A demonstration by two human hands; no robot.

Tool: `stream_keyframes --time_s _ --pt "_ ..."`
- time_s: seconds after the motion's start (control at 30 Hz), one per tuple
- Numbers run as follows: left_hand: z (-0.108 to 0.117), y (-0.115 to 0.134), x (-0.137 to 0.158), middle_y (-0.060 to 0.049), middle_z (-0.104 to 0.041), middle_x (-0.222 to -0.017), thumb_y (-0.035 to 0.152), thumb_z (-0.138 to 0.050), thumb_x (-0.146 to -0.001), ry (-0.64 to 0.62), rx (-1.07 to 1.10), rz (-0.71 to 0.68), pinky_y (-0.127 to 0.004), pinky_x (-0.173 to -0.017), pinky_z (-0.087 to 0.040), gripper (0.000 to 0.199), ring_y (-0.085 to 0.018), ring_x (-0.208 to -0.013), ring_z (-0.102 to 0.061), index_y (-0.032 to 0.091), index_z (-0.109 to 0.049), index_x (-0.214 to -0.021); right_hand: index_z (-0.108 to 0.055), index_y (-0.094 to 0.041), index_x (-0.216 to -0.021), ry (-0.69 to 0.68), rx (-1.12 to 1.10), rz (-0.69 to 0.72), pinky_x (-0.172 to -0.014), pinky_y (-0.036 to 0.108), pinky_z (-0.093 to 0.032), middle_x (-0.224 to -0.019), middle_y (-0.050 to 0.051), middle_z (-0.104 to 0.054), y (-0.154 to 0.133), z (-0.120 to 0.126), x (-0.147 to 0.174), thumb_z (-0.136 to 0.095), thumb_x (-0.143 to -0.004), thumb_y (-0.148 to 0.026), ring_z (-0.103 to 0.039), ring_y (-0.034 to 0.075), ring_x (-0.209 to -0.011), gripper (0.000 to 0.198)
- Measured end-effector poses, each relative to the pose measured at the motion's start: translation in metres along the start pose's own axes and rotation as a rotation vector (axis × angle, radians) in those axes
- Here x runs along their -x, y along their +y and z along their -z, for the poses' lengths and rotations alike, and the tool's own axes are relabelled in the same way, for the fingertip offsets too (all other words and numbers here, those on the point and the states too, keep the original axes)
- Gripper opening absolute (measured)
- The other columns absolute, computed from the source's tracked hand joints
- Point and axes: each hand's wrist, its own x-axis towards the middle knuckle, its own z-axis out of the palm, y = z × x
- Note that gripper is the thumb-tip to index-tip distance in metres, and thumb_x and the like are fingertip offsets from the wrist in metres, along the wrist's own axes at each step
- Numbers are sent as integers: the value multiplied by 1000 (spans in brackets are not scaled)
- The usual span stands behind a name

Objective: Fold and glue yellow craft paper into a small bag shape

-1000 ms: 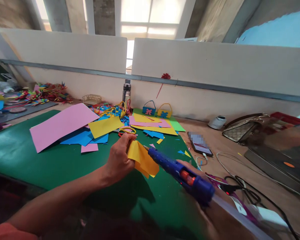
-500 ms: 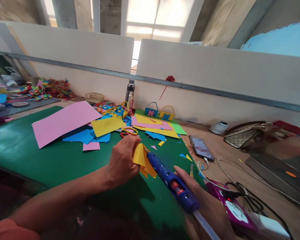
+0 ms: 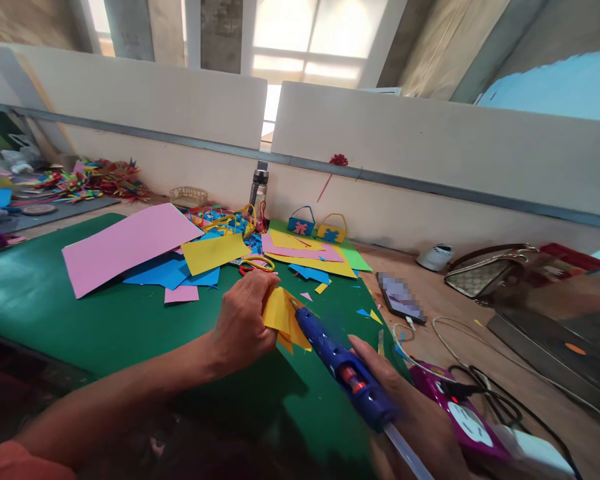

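Closed around a folded piece of yellow paper, my left hand is above the green mat. My right hand grips a blue hot glue gun with a clear glue stick coming out of its back end. The gun's nozzle is at the right edge of the folded paper; whether it touches is too small to tell. Beyond my left hand lie scissors with red and yellow handles. Part of the paper is hidden by my left fingers.
Pink paper, yellow paper and blue sheets lie at the left. Two small paper handbags stand at the back. A phone, cables and a purple power strip are at the right, near a handbag.
Both hands, the yellow paper and the glue gun keep almost the same position. The whole view has shifted very slightly.
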Motion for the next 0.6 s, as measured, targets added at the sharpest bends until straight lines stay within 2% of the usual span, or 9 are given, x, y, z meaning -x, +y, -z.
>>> stream_keyframes --time_s 0.27,0.47,0.6 --pt "0 -3 1 -6 -57 -89 8 -49 -64 -23 44 31 -32 -75 -47 38 -21 -86 -59 18 -44 -99 -27 -17 -140 -107 -5 29 -66 29 -56 -104 12 -67 6 8 2 -34 -88 -18 -68 21 -83 53" --pt "1 -2 2 -6 -57 -91 7 -51 -62 -30 88 78 -30 -74 -47 40 -21 -87 -58 18 -44 -100 -23 -17 -142 -114 9 44 -69 31 -56 -104 13 -66 6 12 4 -34 -88 -15 -68 23 -87 56" --pt "2 -2 2 -6 -58 -90 7 -50 -63 -18 85 67 -29 -72 -47 38 -20 -87 -59 17 -45 -99 -26 -20 -141 -95 17 -25 -72 30 -55 -105 10 -67 2 11 6 -35 -88 -18 -68 22 -87 53"
